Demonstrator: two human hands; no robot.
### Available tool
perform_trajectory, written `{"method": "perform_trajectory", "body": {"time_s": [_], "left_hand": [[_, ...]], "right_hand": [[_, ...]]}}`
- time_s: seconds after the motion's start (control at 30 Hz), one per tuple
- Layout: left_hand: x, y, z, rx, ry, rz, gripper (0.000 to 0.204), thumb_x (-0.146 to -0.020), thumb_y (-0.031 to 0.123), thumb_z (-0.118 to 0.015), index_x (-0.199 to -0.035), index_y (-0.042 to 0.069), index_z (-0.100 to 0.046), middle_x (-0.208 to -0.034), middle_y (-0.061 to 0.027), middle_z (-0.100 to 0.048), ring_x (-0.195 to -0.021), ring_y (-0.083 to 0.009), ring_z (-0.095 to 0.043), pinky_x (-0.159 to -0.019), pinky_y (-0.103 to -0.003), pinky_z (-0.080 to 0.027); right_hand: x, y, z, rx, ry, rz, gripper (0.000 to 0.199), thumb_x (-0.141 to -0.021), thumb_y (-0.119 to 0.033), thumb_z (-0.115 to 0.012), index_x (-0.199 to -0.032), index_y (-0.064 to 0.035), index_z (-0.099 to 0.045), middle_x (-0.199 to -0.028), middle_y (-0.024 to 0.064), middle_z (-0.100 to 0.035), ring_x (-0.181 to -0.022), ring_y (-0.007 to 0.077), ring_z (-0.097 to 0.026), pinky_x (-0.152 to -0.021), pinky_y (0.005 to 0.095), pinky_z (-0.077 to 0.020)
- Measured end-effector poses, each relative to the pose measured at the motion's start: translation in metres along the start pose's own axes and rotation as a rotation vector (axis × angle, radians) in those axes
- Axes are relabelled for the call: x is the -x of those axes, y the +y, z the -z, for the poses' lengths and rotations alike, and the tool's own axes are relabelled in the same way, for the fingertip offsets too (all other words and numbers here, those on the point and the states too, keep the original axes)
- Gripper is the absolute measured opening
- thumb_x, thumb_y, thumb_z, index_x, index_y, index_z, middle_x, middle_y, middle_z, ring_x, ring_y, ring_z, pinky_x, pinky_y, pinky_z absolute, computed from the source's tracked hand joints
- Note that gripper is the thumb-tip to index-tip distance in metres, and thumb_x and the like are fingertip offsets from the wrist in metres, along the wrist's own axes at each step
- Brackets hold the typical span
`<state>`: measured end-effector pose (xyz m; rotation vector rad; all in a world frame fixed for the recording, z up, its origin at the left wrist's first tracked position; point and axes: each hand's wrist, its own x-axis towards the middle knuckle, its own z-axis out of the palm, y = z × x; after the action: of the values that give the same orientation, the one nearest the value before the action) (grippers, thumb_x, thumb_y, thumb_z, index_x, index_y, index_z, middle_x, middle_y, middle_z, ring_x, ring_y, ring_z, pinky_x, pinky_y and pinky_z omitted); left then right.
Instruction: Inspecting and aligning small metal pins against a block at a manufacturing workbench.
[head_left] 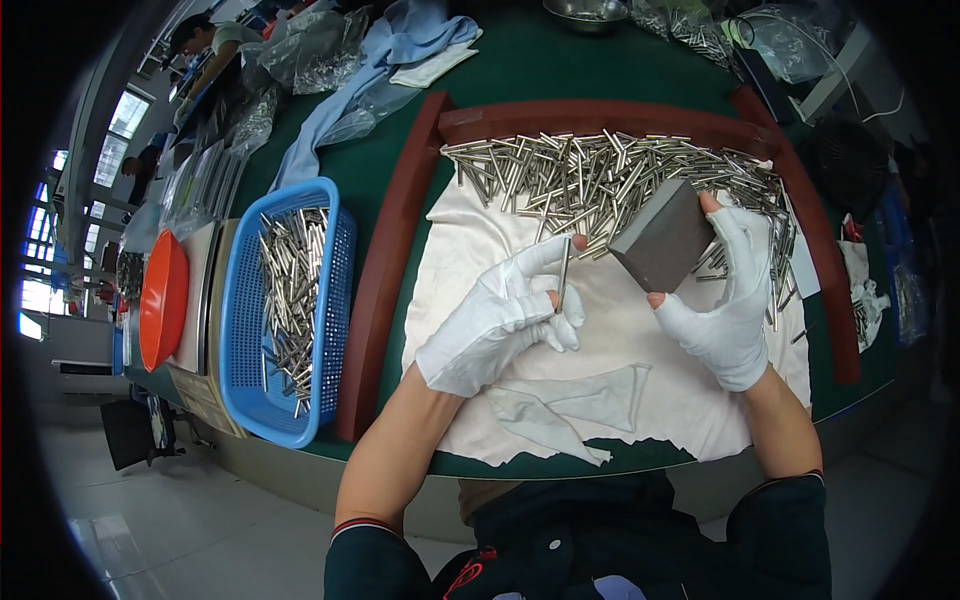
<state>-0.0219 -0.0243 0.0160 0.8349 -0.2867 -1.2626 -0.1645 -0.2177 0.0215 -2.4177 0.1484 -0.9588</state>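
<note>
Both my hands wear white gloves with some fingertips bare. Between the thumb and a finger of my left hand [505, 320] is a thin metal pin [564, 276], held nearly upright over the cloth. My right hand [728, 300] grips a dark grey rectangular block [664, 240] by its right side, tilted, apart from the pin. Just beyond my hands, a wide heap of shiny metal pins [590, 180] lies on a pale cloth [465, 225]. Part of the heap is hidden behind the block and my right hand.
A dark red wooden frame [392, 270] borders the cloth on three sides. To its left stands a blue plastic basket [345, 270] holding more pins. A crumpled white cloth strip [575, 400] lies near the front edge. An orange-red bowl [164, 300] sits farther left; people work beyond.
</note>
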Motion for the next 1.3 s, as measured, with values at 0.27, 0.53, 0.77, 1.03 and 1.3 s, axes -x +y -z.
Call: {"method": "perform_trajectory", "body": {"time_s": [0.27, 0.53, 0.77, 1.03, 1.3], "left_hand": [[0.0, 0.0, -0.003, 0.002, 0.013, 0.005, 0.067, -0.082, 0.01, -0.066, -0.138, -0.004, -0.031, -0.076, -0.0119, -0.063, -0.063, -0.0177, -0.063, -0.058, -0.026, -0.053], [0.0, -0.001, -0.004, -0.068, 0.013, -0.012, 0.068, -0.081, 0.011, -0.068, -0.137, -0.004, -0.032, -0.077, -0.0127, -0.063, -0.066, -0.0185, -0.064, -0.059, -0.025, -0.053], [0.002, 0.001, -0.011, -0.228, 0.079, 0.0, 0.065, -0.081, 0.01, -0.068, -0.137, -0.002, -0.035, -0.08, -0.0122, -0.064, -0.068, -0.0167, -0.064, -0.059, -0.023, -0.051], [0.004, 0.001, -0.017, -0.276, 0.111, 0.051, 0.059, -0.084, -0.003, -0.055, -0.138, -0.002, -0.032, -0.08, -0.0095, -0.063, -0.07, -0.0124, -0.061, -0.062, -0.022, -0.051], [0.001, 0.003, -0.018, -0.288, 0.063, 0.072, 0.063, -0.083, -0.002, -0.055, -0.141, -0.001, -0.028, -0.073, -0.0045, -0.059, -0.064, -0.0112, -0.061, -0.061, -0.022, -0.05]], "right_hand": [[-0.003, 0.0, -0.001, -0.021, 0.005, -0.017, 0.083, -0.055, -0.01, -0.079, -0.129, 0.0001, -0.044, -0.106, 0.0119, -0.045, -0.095, 0.0229, -0.049, -0.08, 0.0331, -0.0428], [-0.003, 0.001, 0.0, 0.01, 0.002, 0.005, 0.082, -0.055, -0.01, -0.08, -0.128, 0.0005, -0.044, -0.107, 0.0116, -0.044, -0.094, 0.0224, -0.048, -0.078, 0.0328, -0.043], [-0.001, -0.008, -0.001, 0.015, -0.055, -0.023, 0.086, -0.053, -0.013, -0.081, -0.129, 0.0011, -0.044, -0.106, 0.0106, -0.043, -0.09, 0.0206, -0.049, -0.073, 0.0311, -0.0437], [-0.001, -0.009, -0.005, 0.0, -0.09, 0.092, 0.087, -0.053, -0.015, -0.08, -0.13, 0.0012, -0.043, -0.107, 0.0127, -0.046, -0.093, 0.0237, -0.05, -0.077, 0.0335, -0.0434], [-0.004, -0.008, -0.003, -0.019, -0.218, 0.05, 0.088, -0.054, -0.015, -0.079, -0.132, -0.0013, -0.041, -0.112, 0.0131, -0.045, -0.1, 0.0247, -0.049, -0.084, 0.0343, -0.0425]]}}
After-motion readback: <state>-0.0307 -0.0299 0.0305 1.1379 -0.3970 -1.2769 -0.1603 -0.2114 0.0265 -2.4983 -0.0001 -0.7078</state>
